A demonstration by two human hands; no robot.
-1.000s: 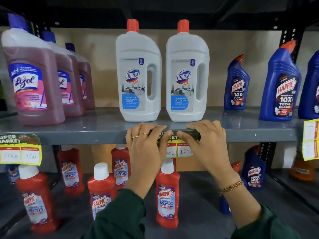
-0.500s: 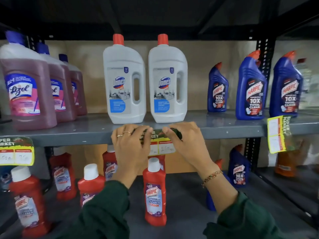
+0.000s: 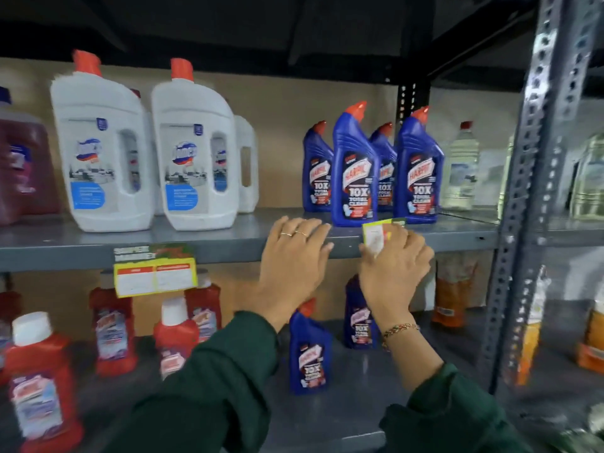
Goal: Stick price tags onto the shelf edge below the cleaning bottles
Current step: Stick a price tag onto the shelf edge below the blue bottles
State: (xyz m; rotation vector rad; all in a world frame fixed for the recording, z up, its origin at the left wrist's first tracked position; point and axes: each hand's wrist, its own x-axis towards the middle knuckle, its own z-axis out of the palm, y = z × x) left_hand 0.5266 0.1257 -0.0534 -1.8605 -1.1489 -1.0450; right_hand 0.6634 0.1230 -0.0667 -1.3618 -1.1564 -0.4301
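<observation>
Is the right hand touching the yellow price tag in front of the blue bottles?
Touching. The head view shows the right hand with its fingers wrapped around the price tag, holding it against the shelf edge.

the blue bottles (image 3: pixel 353 178) on the upper shelf carry "harpic" on a red band, with "10x total clean" under it. a blue bottle on the lower shelf (image 3: pixel 310 358) shows "10x" too. the hanging price tag (image 3: pixel 155 269) reads "super market" along its top. the white bottles' (image 3: pixel 101 158) logo is too blurred to read.
</observation>
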